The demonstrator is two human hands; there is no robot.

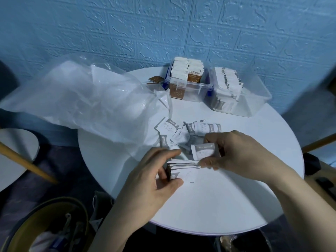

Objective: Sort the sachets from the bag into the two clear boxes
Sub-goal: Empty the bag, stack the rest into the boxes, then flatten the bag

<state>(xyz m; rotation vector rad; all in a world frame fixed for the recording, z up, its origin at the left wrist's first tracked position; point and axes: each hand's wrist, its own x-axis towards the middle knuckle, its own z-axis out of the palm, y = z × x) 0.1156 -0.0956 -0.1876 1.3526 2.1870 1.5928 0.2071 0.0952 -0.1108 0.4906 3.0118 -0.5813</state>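
White sachets in a stack [181,167] are being gripped by the left hand [154,180], thumb and fingers curling round them. Just beside it, the right hand [240,153] is pinching one sachet [204,151]. Beyond the fingers, loose sachets [183,132] are lying beside the clear bag [87,100]; farther off, two boxes [241,93] are standing filled.

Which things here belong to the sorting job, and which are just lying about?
Job:
- left hand holding stack
- right hand pinching sachet
- loose sachets
- bag
- left box
- right box

Lying about:
- brown packet beside left box
- stool
- basket
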